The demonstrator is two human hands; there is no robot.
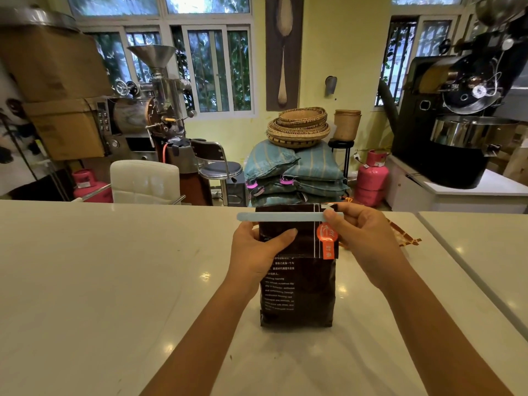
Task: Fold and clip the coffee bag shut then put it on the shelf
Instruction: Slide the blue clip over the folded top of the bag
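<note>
Daylight from windows [211,67], blown out at top; glare spots on table [114,281]; edges fisheye-bent, slightly blurred.

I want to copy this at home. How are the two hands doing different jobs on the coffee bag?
The left hand wraps the folded top of the coffee bag, thumb across the front; the right hand pinches one end of the blue clip. The left hand sits lower, under the clip; the right hand sits higher, at the bag's top corner. Both steady the upright bag.
</note>
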